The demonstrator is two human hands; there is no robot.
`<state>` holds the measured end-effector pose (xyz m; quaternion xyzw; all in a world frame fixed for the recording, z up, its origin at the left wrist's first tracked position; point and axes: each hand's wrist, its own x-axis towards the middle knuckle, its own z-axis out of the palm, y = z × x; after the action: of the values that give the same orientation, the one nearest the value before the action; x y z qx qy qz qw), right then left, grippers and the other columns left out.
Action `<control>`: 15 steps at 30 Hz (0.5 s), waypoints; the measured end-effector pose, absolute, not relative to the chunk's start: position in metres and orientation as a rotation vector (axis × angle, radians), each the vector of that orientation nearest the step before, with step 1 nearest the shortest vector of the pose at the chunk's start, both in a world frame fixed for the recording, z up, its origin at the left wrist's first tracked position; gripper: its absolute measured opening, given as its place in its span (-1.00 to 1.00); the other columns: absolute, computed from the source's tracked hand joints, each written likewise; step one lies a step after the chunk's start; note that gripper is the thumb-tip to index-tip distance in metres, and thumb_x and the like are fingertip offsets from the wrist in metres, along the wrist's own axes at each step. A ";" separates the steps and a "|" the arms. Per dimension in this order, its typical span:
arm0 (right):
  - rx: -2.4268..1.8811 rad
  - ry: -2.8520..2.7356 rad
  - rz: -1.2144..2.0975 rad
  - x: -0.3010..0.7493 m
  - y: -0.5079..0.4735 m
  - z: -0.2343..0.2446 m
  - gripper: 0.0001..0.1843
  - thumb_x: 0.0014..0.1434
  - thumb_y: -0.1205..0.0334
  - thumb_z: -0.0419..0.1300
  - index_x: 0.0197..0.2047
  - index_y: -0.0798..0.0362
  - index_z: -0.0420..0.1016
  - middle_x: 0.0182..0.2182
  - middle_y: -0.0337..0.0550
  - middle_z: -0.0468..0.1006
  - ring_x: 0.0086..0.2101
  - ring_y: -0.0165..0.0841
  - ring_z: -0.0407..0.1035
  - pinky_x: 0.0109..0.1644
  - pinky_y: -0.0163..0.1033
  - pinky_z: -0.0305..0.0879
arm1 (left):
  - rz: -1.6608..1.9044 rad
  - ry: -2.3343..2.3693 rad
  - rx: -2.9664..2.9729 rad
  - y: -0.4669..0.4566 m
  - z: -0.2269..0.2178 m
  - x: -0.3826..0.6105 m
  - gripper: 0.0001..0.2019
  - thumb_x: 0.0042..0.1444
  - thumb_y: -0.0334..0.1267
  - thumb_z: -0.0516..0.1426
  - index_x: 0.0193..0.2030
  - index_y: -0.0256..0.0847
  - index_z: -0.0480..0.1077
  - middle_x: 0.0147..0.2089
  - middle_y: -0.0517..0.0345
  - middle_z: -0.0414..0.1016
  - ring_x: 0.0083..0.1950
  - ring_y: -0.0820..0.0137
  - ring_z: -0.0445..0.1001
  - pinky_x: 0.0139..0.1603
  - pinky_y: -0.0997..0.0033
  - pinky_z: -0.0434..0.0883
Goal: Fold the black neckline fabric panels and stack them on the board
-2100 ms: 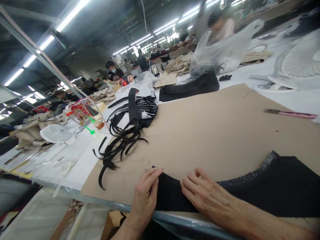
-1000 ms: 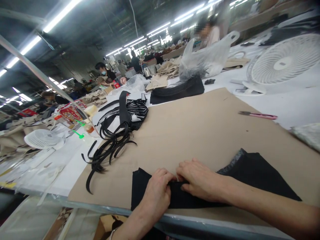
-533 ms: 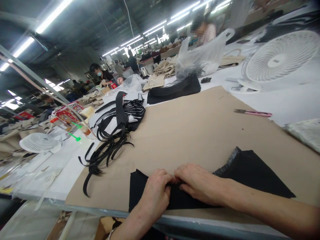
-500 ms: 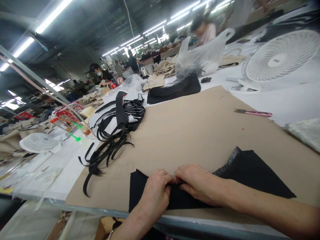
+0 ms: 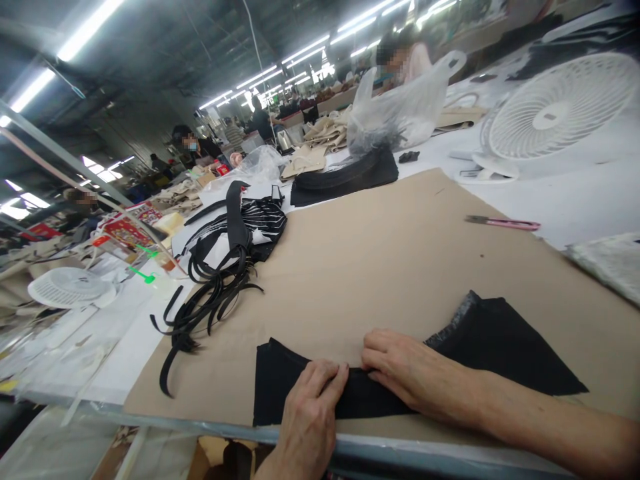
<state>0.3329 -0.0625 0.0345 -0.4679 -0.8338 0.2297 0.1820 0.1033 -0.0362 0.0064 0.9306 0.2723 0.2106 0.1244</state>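
A black fabric piece (image 5: 520, 353) with a curved upper edge lies near the front of the table. Along the right part of that curve runs a grey, fuzzy-looking strip; the edge between my hands looks folded over. My left hand (image 5: 315, 400) is closed on this edge left of the middle, fingertips pressed down on the cloth. Just to the right, my right hand (image 5: 407, 367) has its fingers bent and closed on the same edge, with the thumb side low against the fabric. The fingers hide part of the edge.
A tan board (image 5: 350, 267) covers the tabletop. Black strips (image 5: 215, 293) lie in a tangle on the left, black pieces (image 5: 345, 180) at the back. Pink-handled thread snips (image 5: 503, 223) and a white fan (image 5: 560, 113) are on the right. Co-workers sit farther off.
My hands have moved slightly apart along the fabric's edge. The left has come down and toward me, the right a little to the right. The view has shifted slightly.
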 end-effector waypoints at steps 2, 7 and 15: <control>-1.308 -2.374 0.629 0.336 -0.063 0.035 -0.85 0.26 0.46 0.06 -0.31 0.08 0.38 -0.29 -0.16 0.43 -0.24 -0.33 0.31 -0.14 -0.25 0.24 | 0.621 0.767 2.725 -0.036 0.006 0.102 -0.56 0.24 -0.50 -0.08 0.23 -0.25 0.29 -0.02 -0.05 0.43 0.00 0.27 0.35 0.04 0.24 0.46; -1.221 -2.454 0.555 0.342 -0.064 0.031 -0.78 0.32 0.43 -0.02 -0.27 0.09 0.41 -0.29 -0.12 0.43 -0.27 -0.32 0.29 -0.15 -0.23 0.22 | 0.556 0.787 2.775 -0.036 0.009 0.104 -0.51 0.23 -0.50 -0.08 0.28 -0.20 0.25 -0.03 -0.04 0.42 0.00 0.27 0.35 0.02 0.23 0.47; -1.144 -2.525 0.419 0.351 -0.065 0.024 -0.83 0.29 0.46 0.02 -0.25 0.09 0.40 -0.28 -0.13 0.42 -0.25 -0.30 0.26 -0.13 -0.21 0.18 | 0.616 0.794 2.923 -0.037 0.009 0.105 -0.55 0.25 -0.49 -0.07 0.21 -0.14 0.34 -0.08 -0.02 0.42 -0.03 0.30 0.39 -0.05 0.29 0.47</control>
<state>0.3512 -0.0652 0.0244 -0.4022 -0.8878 0.1473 0.1684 0.1046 -0.0368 0.0095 0.9454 0.2567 0.1991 0.0253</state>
